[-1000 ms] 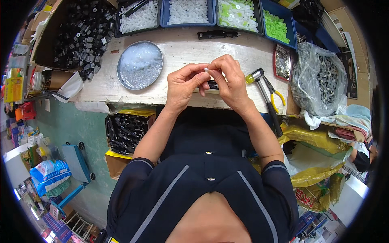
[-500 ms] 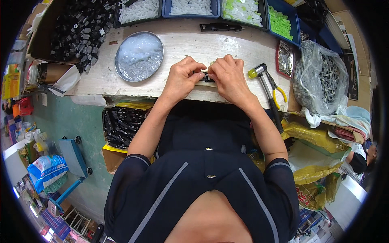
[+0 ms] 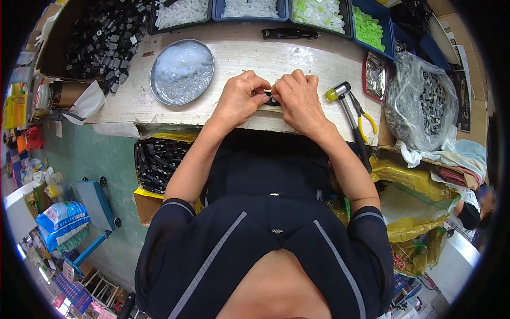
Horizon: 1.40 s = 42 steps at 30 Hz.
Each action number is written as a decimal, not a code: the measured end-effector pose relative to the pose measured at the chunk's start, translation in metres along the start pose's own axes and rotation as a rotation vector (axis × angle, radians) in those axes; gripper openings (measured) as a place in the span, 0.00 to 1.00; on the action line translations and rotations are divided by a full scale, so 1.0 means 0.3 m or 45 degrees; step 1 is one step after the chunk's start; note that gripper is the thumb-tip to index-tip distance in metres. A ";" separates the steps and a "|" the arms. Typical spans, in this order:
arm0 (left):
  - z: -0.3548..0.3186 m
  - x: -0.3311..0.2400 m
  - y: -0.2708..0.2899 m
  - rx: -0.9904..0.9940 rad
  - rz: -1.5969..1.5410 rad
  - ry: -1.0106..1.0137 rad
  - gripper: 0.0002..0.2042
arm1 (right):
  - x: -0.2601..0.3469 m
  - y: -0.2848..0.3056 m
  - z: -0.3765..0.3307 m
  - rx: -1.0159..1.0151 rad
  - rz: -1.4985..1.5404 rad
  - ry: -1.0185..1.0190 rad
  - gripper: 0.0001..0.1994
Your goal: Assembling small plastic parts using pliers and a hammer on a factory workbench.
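Observation:
Close together at the front edge of the pale worktable (image 3: 234, 48), both my hands work on a small black part (image 3: 271, 100). My left hand (image 3: 241, 100) pinches its left side between thumb and fingers. From the other side my right hand (image 3: 300, 101) grips it with bent fingers, which hide most of the part. A hammer (image 3: 346, 103) with a yellow-and-black head lies to the right of my right hand, its black handle over the table edge. Pliers (image 3: 364, 114) with yellow handles rest beside the hammer. Farther back lies a long black part (image 3: 289, 34).
Left of my hands stands a round metal tray (image 3: 182, 101) with clear, glossy contents. Bins of white pieces (image 3: 249, 8) and green pieces (image 3: 367, 32) line the back. Black parts (image 3: 109, 45) fill a box at left; a plastic bag (image 3: 419, 106) of metal parts sits at right.
My fingers have shifted slightly around the small black part, and less of it shows. My hands stay in nearly the same place; the tools have not moved.

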<state>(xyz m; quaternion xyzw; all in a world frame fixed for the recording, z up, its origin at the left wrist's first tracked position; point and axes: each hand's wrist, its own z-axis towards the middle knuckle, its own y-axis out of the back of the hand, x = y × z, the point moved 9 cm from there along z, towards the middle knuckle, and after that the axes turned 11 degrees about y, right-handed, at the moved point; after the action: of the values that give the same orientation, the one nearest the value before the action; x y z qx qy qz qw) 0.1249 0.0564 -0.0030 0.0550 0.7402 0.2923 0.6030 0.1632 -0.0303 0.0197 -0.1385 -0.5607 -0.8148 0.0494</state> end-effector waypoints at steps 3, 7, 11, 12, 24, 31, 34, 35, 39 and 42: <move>0.003 0.006 -0.001 0.007 -0.013 0.016 0.11 | 0.001 -0.003 -0.002 -0.007 -0.010 0.000 0.05; 0.004 0.005 -0.001 0.009 -0.024 0.013 0.11 | -0.002 0.003 -0.004 -0.027 0.021 -0.024 0.05; 0.005 -0.004 0.005 0.015 -0.002 0.072 0.09 | 0.006 0.004 0.000 -0.044 0.027 -0.019 0.04; 0.005 -0.004 0.005 0.021 0.017 0.079 0.09 | 0.006 -0.004 0.000 -0.039 0.013 -0.010 0.04; 0.021 -0.023 -0.007 -0.010 0.227 0.018 0.10 | -0.045 0.069 -0.019 -0.029 0.157 -0.012 0.05; 0.042 -0.048 -0.029 0.067 0.516 0.108 0.09 | -0.073 0.095 -0.077 0.066 0.075 -0.105 0.03; 0.041 -0.061 -0.032 0.074 0.551 0.081 0.09 | -0.061 0.081 -0.067 0.101 0.093 -0.134 0.02; 0.040 -0.061 -0.033 0.075 0.552 0.081 0.09 | -0.053 0.078 -0.060 0.107 0.060 -0.098 0.02; 0.032 -0.066 -0.030 0.040 0.521 0.021 0.08 | -0.013 0.066 -0.031 0.188 -0.116 0.076 0.02; 0.027 -0.061 -0.017 0.062 0.393 0.010 0.09 | -0.003 0.085 -0.024 0.093 -0.078 0.155 0.02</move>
<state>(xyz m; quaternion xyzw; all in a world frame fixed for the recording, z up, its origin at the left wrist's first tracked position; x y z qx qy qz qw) 0.1386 0.0472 0.0095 0.1817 0.7323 0.3637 0.5463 0.1687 -0.0464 0.0400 -0.0696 -0.5901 -0.8018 0.0636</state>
